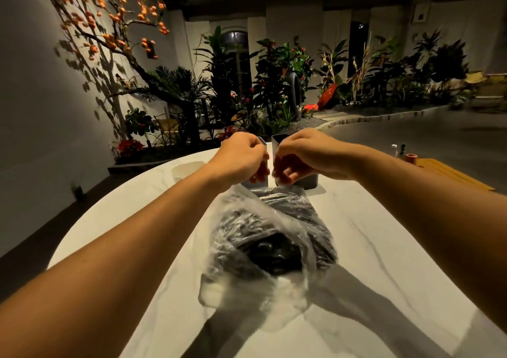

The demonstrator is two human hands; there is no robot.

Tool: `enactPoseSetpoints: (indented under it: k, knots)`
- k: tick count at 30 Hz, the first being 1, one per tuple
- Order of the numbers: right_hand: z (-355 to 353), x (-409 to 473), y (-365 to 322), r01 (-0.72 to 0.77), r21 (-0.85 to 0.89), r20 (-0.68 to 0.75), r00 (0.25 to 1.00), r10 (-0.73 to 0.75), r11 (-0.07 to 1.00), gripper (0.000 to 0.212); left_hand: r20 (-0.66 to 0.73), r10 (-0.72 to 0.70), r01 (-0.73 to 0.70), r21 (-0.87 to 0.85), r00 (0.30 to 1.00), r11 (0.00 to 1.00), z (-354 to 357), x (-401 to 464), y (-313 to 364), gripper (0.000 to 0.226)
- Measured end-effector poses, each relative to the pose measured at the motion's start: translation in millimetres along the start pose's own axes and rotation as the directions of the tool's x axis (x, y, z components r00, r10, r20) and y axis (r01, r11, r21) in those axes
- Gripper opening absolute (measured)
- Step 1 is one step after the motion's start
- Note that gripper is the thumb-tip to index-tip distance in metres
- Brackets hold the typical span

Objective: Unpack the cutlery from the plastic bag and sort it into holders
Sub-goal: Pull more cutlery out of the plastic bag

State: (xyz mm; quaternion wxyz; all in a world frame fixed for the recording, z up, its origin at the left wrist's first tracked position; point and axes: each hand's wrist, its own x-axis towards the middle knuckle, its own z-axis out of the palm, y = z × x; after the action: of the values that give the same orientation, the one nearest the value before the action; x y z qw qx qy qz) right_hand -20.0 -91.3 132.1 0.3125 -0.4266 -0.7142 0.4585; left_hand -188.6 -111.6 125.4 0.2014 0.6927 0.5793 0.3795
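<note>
Both hands, left hand (241, 156) and right hand (304, 154), are pinching the far tied mouth of the crumpled clear plastic bag (270, 237) lying mid-bench, fingers curled. Work the knot apart gently, keeping the dark cutlery inside.

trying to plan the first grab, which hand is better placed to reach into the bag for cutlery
Neither clearly. Left hand and right hand both pinch the far end of the clear plastic bag of dark cutlery, level and close together; the bag looks unopened.

holders (307, 178) stand just behind bag (270, 237).
</note>
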Motion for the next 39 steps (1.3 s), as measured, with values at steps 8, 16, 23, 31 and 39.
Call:
enactPoseSetpoints:
  k: [8,16,23,31,39]
  knots:
    - [59,-21,40,-0.163,-0.445,0.209,0.937,0.279,0.880,0.019,0.207,-0.102,0.072,0.149,0.973,0.986,22,-67,-46,0.028]
    - [60,-33,80,0.063,-0.958,0.097,0.990,0.106,0.280,0.017,0.285,0.062,-0.218,0.556,0.957,0.802,36,-85,-95,0.024]
    - [70,-31,88,0.250,-0.878,0.225,0.968,-0.109,0.407,0.040,0.346,-0.079,-0.145,0.575,0.935,0.805,21,-85,-103,0.109]
    - [104,-15,84,0.363,-0.816,0.368,0.926,-0.080,0.450,0.086,0.468,-0.208,-0.152,0.621,0.859,0.769,3,-90,-107,0.122]
    - [108,-8,82,0.364,-0.861,0.402,0.915,0.038,0.356,0.086,0.474,-0.265,-0.071,0.580,0.840,0.812,4,-95,-98,0.120]
